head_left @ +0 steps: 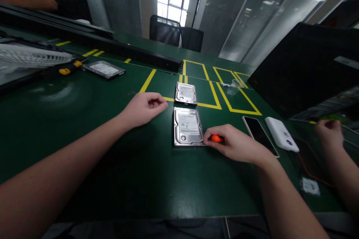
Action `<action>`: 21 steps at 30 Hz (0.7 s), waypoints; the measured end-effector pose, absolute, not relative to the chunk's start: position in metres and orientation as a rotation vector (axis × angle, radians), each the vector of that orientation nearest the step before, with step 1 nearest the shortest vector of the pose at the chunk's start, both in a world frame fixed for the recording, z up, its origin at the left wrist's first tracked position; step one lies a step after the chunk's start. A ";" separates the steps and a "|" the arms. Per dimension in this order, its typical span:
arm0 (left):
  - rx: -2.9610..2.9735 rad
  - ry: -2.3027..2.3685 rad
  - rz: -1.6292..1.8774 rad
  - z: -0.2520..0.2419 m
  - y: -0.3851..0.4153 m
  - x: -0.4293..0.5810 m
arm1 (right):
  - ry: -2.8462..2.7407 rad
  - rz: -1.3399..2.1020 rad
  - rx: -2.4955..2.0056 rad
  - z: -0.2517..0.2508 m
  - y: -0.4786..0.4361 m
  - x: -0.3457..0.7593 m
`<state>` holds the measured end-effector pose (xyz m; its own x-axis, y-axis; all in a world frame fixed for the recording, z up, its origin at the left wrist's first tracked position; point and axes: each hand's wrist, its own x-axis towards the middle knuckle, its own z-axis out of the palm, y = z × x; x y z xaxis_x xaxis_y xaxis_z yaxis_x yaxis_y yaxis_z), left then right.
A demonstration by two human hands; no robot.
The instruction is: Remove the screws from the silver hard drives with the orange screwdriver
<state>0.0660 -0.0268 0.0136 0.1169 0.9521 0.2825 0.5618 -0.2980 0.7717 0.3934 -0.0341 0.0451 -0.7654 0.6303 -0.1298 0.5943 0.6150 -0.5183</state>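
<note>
Two silver hard drives lie label up on the green table: the nearer hard drive [187, 125] and, just beyond it, the farther hard drive [186, 93]. My right hand [230, 143] is closed around a small tool with an orange end [216, 138], its fingertips at the nearer drive's lower right corner. The tool's other end is hidden by the fingers. To the left of both drives, my left hand [144, 109] hovers with thumb and forefinger pinched together. Whether anything tiny is in that pinch, I cannot make out.
A third drive [103, 69] and a yellow-black screwdriver [70, 67] lie left, near a long black bar [151, 59]. At right are a phone [259, 134], a white power bank [281, 134], a black monitor [303, 67] and another person's hand [331, 134]. Crumpled clear plastic [234, 87] lies beyond.
</note>
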 end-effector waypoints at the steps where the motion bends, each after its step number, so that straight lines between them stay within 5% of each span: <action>1: 1.922 1.466 1.064 0.014 -0.027 0.066 | -2.762 0.850 -1.053 0.045 -0.034 0.393; 13: 2.029 1.428 0.959 0.006 -0.024 0.064 | -2.634 0.853 -1.052 0.054 -0.038 0.398; 17: 2.147 1.373 0.846 0.006 -0.024 0.064 | -2.079 0.663 -0.866 0.065 -0.047 0.403; 21: 2.286 1.285 0.685 0.004 -0.025 0.066 | -1.464 1.088 -0.461 0.075 -0.058 0.393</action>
